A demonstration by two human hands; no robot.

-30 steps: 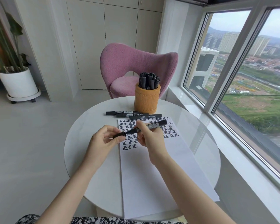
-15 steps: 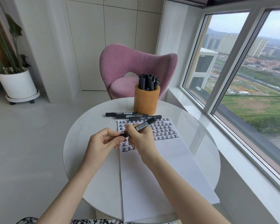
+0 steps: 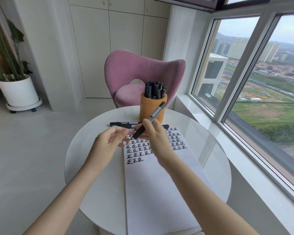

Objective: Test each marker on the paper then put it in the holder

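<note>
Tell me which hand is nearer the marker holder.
Right. The right hand, gripping a marker, sits just before the holder; the left hand is farther off, to the left.

Left hand (image 3: 109, 141) and right hand (image 3: 157, 138) both bare. Forearms bare too, uncovered along all their visible length above the round white table (image 3: 92, 168). Fingers slender; left fingertips smeared by blur, finer detail unreadable.
</note>
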